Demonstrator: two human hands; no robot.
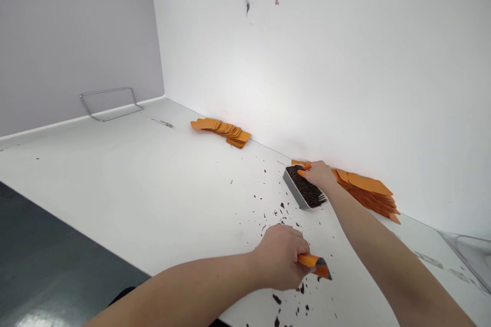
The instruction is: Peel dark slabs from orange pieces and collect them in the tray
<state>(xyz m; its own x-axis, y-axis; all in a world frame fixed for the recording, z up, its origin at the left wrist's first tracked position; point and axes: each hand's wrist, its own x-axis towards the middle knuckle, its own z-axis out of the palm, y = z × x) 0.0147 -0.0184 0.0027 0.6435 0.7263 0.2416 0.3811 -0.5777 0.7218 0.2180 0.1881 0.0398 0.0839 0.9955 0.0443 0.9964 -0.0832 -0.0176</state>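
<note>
My left hand point(283, 255) is closed round a curled orange packet point(316, 263) whose open end shows a dark grey inside. Further back, my right hand point(319, 176) reaches over a shallow grey tray point(294, 190) packed with thin dark brown sticks point(307, 187). Orange coverings sit on two of its fingertips, which press together at the tray's far end; whether they grip a stick is too small to tell. Beside my right wrist, a fanned stack of flat orange packets point(364, 186) lies along the wall. Another overlapping row of orange packets point(222, 129) lies further left.
Dark crumbs and flakes point(282, 205) are scattered over the white tabletop point(153, 184), around and below my left hand. A bent wire frame point(111, 104) stands at the far left corner, and another wire frame point(466, 253) at the right. A white wall point(307, 71) borders the back edge.
</note>
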